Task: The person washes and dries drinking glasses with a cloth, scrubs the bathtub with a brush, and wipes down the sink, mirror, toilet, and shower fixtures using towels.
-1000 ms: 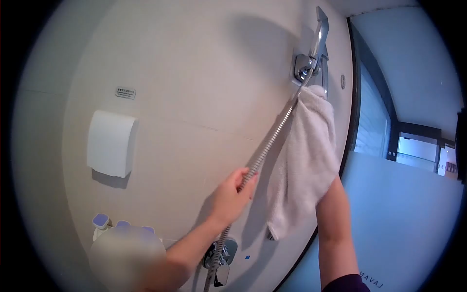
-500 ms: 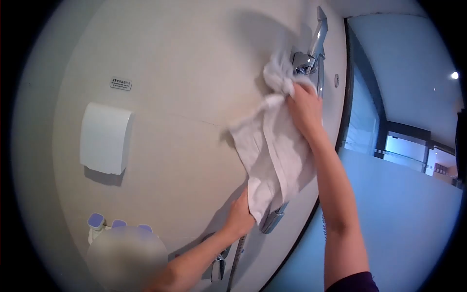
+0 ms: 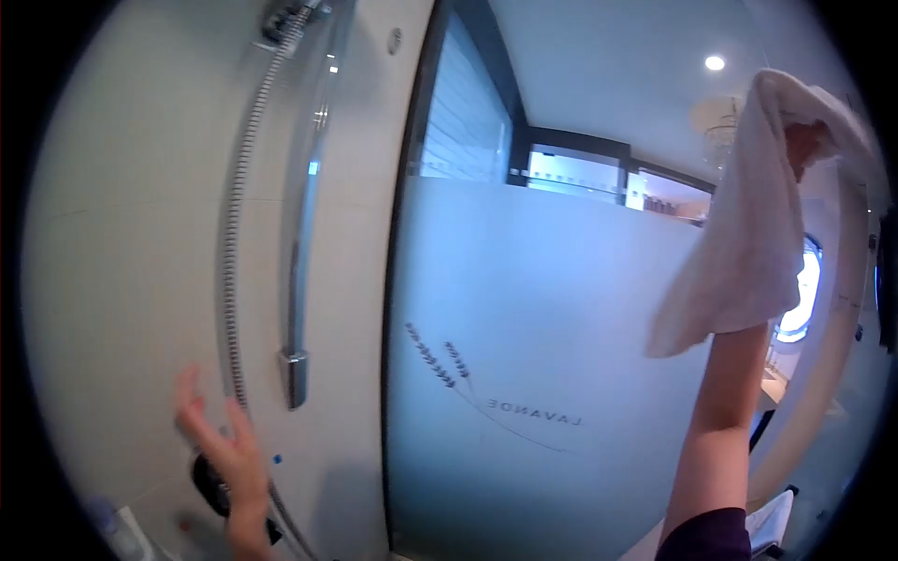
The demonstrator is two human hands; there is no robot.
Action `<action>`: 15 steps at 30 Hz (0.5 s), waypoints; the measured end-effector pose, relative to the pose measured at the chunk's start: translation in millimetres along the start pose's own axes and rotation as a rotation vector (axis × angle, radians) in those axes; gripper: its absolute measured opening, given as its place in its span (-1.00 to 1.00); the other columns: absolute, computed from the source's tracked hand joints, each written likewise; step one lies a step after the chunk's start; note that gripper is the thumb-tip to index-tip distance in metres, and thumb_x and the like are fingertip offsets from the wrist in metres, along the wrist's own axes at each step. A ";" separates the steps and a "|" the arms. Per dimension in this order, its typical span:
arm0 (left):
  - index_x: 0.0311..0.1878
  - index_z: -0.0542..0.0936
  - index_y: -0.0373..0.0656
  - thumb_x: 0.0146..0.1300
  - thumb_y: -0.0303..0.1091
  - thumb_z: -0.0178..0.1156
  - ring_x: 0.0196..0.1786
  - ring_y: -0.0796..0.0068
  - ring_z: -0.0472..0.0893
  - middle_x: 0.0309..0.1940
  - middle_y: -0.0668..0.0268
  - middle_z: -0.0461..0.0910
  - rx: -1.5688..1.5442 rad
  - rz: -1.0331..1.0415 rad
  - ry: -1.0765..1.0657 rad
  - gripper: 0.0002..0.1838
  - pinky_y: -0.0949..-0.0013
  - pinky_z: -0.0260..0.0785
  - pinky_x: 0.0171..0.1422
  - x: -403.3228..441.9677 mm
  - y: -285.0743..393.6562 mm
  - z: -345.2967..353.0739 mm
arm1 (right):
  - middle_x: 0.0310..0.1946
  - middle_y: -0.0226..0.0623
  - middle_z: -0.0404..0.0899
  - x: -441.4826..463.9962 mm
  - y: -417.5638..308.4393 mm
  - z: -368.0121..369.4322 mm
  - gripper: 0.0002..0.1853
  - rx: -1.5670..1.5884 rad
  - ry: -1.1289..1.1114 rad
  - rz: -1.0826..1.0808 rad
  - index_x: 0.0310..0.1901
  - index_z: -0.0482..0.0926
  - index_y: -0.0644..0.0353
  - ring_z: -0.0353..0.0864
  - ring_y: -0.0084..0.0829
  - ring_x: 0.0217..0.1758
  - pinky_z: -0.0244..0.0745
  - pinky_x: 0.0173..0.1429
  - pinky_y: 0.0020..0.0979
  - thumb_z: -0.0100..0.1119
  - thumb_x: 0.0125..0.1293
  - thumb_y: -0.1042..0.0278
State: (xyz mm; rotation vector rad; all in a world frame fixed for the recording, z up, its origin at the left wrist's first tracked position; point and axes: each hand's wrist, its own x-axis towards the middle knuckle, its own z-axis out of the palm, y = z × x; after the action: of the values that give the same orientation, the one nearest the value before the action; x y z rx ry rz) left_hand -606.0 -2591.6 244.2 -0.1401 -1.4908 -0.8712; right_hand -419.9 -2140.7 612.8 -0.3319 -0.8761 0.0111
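My right hand point(image 3: 806, 148) is raised at the upper right, partly covered by a white towel point(image 3: 739, 243). The cloth hangs from its grip in front of the frosted glass panel point(image 3: 524, 309), with the lower end loose beside my forearm. Whether the towel touches the glass I cannot tell. My left hand point(image 3: 229, 458) is at the lower left, fingers apart and holding nothing. Close to it run the ribbed metal shower hose point(image 3: 234, 234) and, further right, the chrome slide rail point(image 3: 304, 234). Behind its wrist shows part of a dark shower valve point(image 3: 210, 481).
A chrome bracket point(image 3: 290, 23) carries the hose at the top left. A dark frame strip point(image 3: 400, 252) stands between the tiled wall point(image 3: 131, 234) and the glass. At the lower right a white cloth point(image 3: 772, 519) hangs on a dark bar. Bottles point(image 3: 112, 528) sit at the lower left.
The view has turned right, from the wall to the glass panel. My right hand has carried the towel away from the shower holder. My left hand has come off the towel and opened.
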 end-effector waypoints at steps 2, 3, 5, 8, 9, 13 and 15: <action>0.20 0.22 -0.29 0.21 -0.46 -0.08 0.18 0.28 0.28 0.23 0.19 0.22 -0.118 0.054 0.062 -0.55 0.27 -0.01 0.30 -16.2 -3.6 -10.5 | 0.17 -0.21 0.20 33.3 53.1 0.7 -0.20 -0.074 -0.025 -0.019 0.21 0.12 0.01 0.31 -0.18 0.16 0.22 0.10 -0.09 0.25 -0.07 0.01; 0.18 0.23 -0.31 0.22 -0.44 -0.09 0.18 0.26 0.28 0.21 0.17 0.24 -0.140 0.014 0.045 -0.56 0.25 0.00 0.30 -27.4 -16.1 -17.4 | 0.16 -0.22 0.20 47.7 77.4 2.2 -0.21 -0.105 -0.037 -0.027 0.21 0.12 0.02 0.31 -0.18 0.15 0.22 0.10 -0.10 0.24 -0.06 0.01; 0.14 0.27 -0.32 0.22 -0.39 -0.08 0.18 0.24 0.28 0.17 0.13 0.28 -0.163 0.074 0.072 -0.58 0.23 0.02 0.28 -69.9 -82.3 -25.0 | 0.14 -0.22 0.21 66.6 121.0 8.7 -0.24 -0.145 -0.055 -0.048 0.20 0.14 0.02 0.32 -0.19 0.14 0.23 0.09 -0.11 0.23 -0.05 0.02; 0.02 0.35 -0.30 0.18 -0.35 -0.07 0.11 0.26 0.32 0.06 0.10 0.34 -0.053 0.227 0.036 -0.65 0.24 0.12 0.18 -113.0 -100.5 -26.6 | 0.12 -0.22 0.23 74.5 168.9 38.6 -0.27 -0.173 -0.084 -0.091 0.18 0.15 0.04 0.33 -0.20 0.12 0.23 0.08 -0.13 0.20 -0.02 0.02; 0.03 0.37 -0.30 0.20 -0.31 -0.02 0.09 0.25 0.36 0.04 0.10 0.37 -0.022 0.200 -0.005 -0.63 0.24 0.17 0.17 -114.0 -67.2 -19.5 | 0.11 -0.23 0.24 73.2 177.2 49.6 -0.28 -0.166 -0.105 -0.105 0.18 0.16 0.04 0.33 -0.21 0.11 0.24 0.08 -0.14 0.19 -0.01 0.03; -0.03 0.38 -0.29 0.17 -0.33 -0.02 0.00 0.28 0.39 -0.04 0.12 0.39 -0.023 0.024 -0.205 -0.68 0.28 0.21 0.09 -137.6 15.9 31.3 | 0.08 -0.23 0.27 42.6 194.7 106.7 -0.33 -0.153 -0.133 -0.188 0.16 0.18 0.05 0.35 -0.23 0.08 0.25 0.06 -0.17 0.16 0.02 0.04; -0.11 0.37 -0.27 0.13 -0.39 -0.07 -0.09 0.32 0.38 -0.13 0.14 0.38 -0.138 -0.019 -0.246 -0.74 0.31 0.22 0.03 -154.7 32.3 72.6 | 0.06 -0.24 0.28 11.6 181.0 132.8 -0.35 -0.115 -0.152 -0.257 0.15 0.20 0.06 0.35 -0.23 0.06 0.26 0.06 -0.18 0.14 0.03 0.04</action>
State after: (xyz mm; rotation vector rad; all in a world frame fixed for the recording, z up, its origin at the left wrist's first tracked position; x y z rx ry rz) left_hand -621.8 -2462.4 128.8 -0.3455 -1.6612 -1.0000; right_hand -490.0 -1930.1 647.8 -0.3272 -1.0671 -0.2554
